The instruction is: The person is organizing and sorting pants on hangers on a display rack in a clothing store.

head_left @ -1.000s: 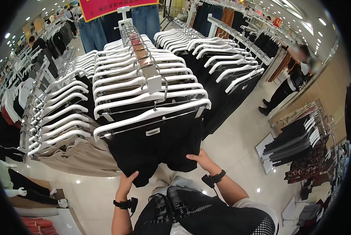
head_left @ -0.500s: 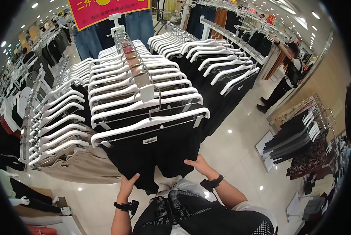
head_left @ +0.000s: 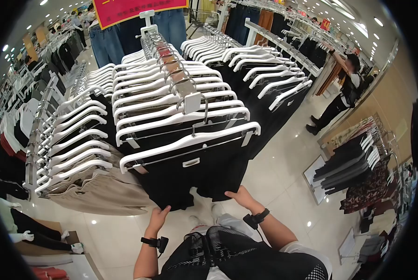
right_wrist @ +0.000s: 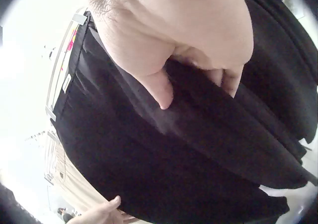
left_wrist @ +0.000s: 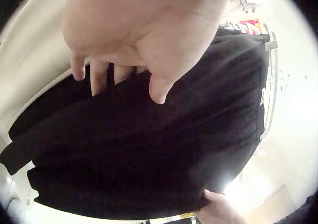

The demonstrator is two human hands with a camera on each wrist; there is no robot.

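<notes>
Black trousers hang by their waistband from a white hanger at the front end of the middle rail, with a pale label at the waist. My left hand pinches one side edge, the thumb in front and the fingers behind the cloth, as the left wrist view shows. On the opposite edge my right hand grips likewise, its thumb lying on the front and most of its fingers hidden behind. Between the hands the cloth spreads wide, both leg hems hanging below.
Behind hang many more garments on white hangers along the metal rail. Beige trousers hang on the left rack, black ones on the right. A person stands beyond at the right. Low displays flank the tiled floor.
Both hands keep their hold on the trousers, which have shifted slightly rightward in the head view along with the hanger. The person in the background now has an arm raised.
</notes>
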